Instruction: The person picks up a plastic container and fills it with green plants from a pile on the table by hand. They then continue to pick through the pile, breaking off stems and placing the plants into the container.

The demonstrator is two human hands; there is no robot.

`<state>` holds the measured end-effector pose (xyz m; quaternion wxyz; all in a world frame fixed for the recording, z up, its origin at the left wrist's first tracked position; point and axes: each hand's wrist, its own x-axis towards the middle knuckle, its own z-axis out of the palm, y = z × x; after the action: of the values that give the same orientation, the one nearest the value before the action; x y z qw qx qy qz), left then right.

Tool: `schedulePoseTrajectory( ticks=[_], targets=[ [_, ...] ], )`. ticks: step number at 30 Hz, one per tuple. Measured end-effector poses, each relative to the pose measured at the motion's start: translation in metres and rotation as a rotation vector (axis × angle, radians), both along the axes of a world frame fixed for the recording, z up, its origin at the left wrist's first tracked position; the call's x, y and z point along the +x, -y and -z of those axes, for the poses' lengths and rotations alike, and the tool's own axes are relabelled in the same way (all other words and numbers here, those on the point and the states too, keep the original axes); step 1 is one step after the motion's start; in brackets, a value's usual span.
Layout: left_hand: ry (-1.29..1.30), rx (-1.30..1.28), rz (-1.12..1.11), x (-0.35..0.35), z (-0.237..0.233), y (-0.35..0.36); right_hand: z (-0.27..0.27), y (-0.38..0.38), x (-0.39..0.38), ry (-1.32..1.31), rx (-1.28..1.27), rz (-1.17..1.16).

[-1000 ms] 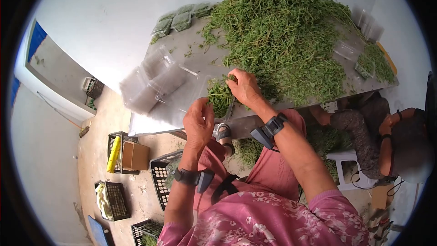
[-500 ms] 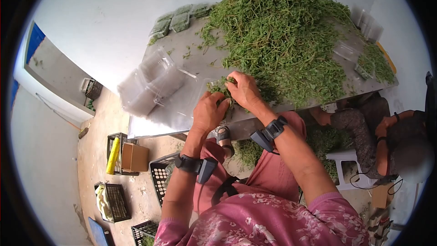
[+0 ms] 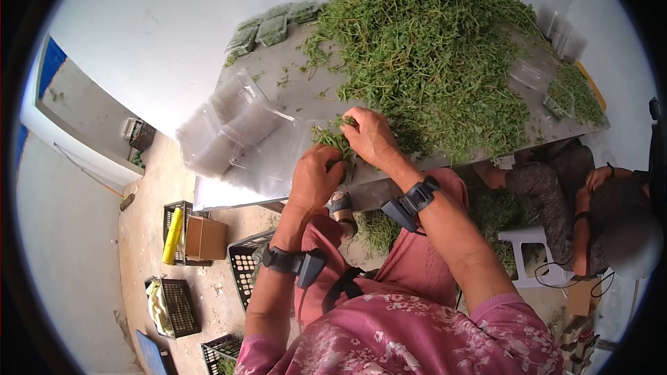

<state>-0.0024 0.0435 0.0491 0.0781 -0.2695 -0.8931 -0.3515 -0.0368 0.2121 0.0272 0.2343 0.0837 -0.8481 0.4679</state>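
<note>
My right hand pinches green sprigs at the front edge of the metal table. My left hand is curled just left of and below it, its fingers closed around greens that they partly hide. Between and behind my hands, more greens lie at an open clear plastic container. The large heap of greens rises behind my right hand. Stacked clear containers stand left of my hands.
Filled clear boxes sit at the table's back left. Another box with greens is at the right, near a seated person beside a white stool. Black crates and a cardboard box stand on the floor.
My left hand has shifted slightly left and down, away from my right hand. My right hand has moved slightly left. The seated person's head has shifted.
</note>
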Motion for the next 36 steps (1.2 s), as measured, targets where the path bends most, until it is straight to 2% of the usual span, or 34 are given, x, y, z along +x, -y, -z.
schedulePoseTrajectory(
  ticks=[8, 11, 21, 26, 29, 32, 36],
  targets=[
    [-0.072, -0.082, 0.109, -0.013, 0.001, 0.001, 0.003, 0.000, -0.001, -0.011, -0.008, -0.010],
    [-0.067, -0.202, 0.089, -0.016, 0.003, -0.002, 0.009, -0.001, -0.004, -0.047, 0.025, -0.001],
    [-0.017, -0.218, 0.099, -0.019, 0.003, -0.001, 0.010, -0.001, -0.003, -0.045, 0.038, 0.006],
    [-0.007, -0.305, 0.012, 0.001, -0.023, -0.002, 0.004, 0.001, 0.000, -0.002, 0.008, -0.032],
    [-0.219, -0.301, 0.021, 0.004, -0.032, -0.002, 0.004, 0.000, 0.001, -0.029, 0.009, -0.052],
    [-0.239, -0.198, 0.025, 0.004, -0.032, -0.008, 0.000, -0.002, 0.004, -0.011, 0.011, -0.084],
    [-0.018, -0.251, 0.025, -0.003, -0.025, -0.015, 0.006, 0.001, 0.001, -0.046, 0.035, -0.044]
  ],
)
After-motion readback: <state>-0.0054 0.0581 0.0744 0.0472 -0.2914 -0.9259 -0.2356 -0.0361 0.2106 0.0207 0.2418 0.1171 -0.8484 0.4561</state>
